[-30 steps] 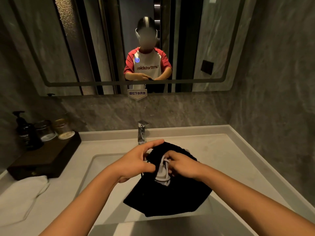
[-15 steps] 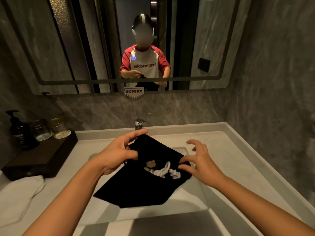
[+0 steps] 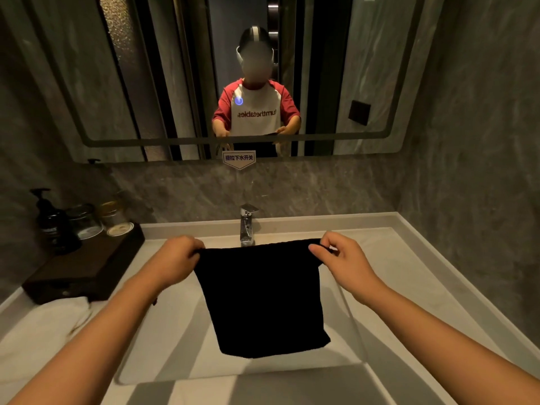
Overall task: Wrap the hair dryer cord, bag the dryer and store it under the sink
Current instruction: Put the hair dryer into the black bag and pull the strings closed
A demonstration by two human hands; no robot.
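A black cloth bag (image 3: 263, 299) hangs flat above the white sink basin (image 3: 181, 346), its top edge stretched level. My left hand (image 3: 179, 260) pinches the bag's top left corner. My right hand (image 3: 342, 258) pinches the top right corner between thumb and forefinger. The bag's white drawstring does not show now. No hair dryer or cord is in view.
A chrome faucet (image 3: 247, 225) stands just behind the bag. At the left, a dark wooden tray (image 3: 87, 267) carries a black pump bottle (image 3: 54, 226) and two glass jars (image 3: 99, 219). A white towel (image 3: 38, 325) lies in front of the tray. A wall mirror (image 3: 233, 71) reflects a person.
The bag lay crumpled over the basin with its white drawstring showing; both hands let go, then took its top corners and lifted it so that it hangs flat.
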